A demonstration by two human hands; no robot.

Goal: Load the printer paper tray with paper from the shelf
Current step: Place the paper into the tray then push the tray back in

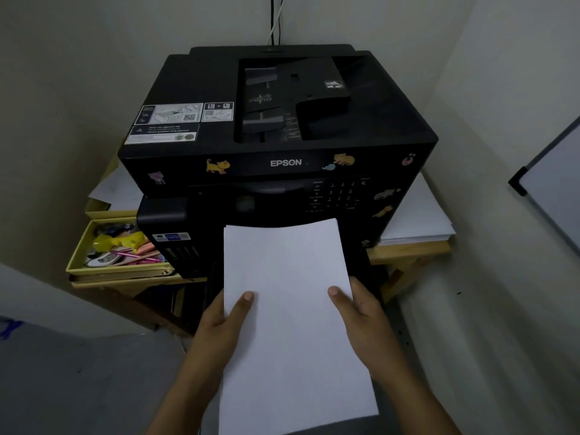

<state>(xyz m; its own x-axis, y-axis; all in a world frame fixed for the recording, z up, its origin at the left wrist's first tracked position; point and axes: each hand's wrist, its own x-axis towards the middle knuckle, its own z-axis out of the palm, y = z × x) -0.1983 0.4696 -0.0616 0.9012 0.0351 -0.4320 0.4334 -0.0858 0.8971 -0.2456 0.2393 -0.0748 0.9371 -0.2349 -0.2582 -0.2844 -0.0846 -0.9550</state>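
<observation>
Holding the paper (292,309) by both long edges, your left hand (219,328) and right hand (361,312) each pinch it with thumb on top, its far edge just before the printer (276,146) front. Judge it light, floppy and slippery, so keep to the edges near the middle. I cannot see the tray; the yellow box (75,262) beside holds pens and oddments.

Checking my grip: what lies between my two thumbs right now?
Only the bare white top of the paper stack, in the head view. The left hand and right hand grip its opposite side edges, thumbs on top.
</observation>
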